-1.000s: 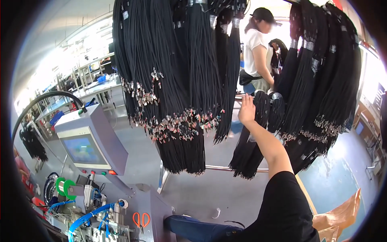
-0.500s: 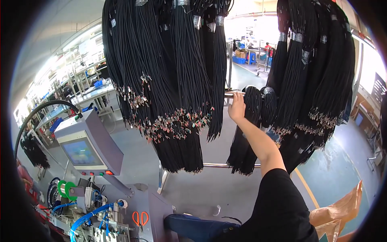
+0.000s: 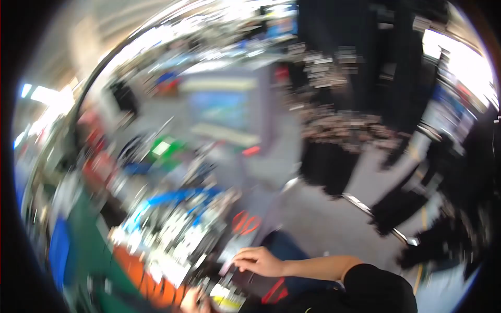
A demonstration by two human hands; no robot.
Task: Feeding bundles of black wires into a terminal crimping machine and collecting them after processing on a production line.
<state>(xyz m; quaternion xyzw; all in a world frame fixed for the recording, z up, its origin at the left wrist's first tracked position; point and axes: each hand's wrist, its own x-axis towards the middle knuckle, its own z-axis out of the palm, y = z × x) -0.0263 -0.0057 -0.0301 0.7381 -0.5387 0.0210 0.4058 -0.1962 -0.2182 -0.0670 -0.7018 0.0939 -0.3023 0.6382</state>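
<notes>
Blurring under a fast turn of the head, the view takes in a cluttered workbench with a dark green surface along the lower left of the frame, a blue block-shaped item lying near its left edge. Just right of that, a jumble of blue cables and pale metal fixtures fills the lower centre-left, too smeared to tell apart. At the bottom edge, a little left of centre, the person's left hand shows only as a sliver of knuckles; whether it is spread or closed cannot be told. Beside it lies a small yellow-and-white tag-like piece, also indistinct. Above, in the upper centre, a grey box-shaped machine with a bluish screen stands behind the bench, a green object to its lower left. A pair of orange-handled scissors hangs or lies just right of the cable jumble, at centre. Below the scissors, the person's right hand rests at the bench edge in the lower centre, its fingers curled loosely together and pointing left, fingertips touching small dark parts there; what they pinch, if anything, is lost in the blur. The bare forearm runs right to a black sleeve. Bundles of black cords hang over a metal rail across the right half.
</notes>
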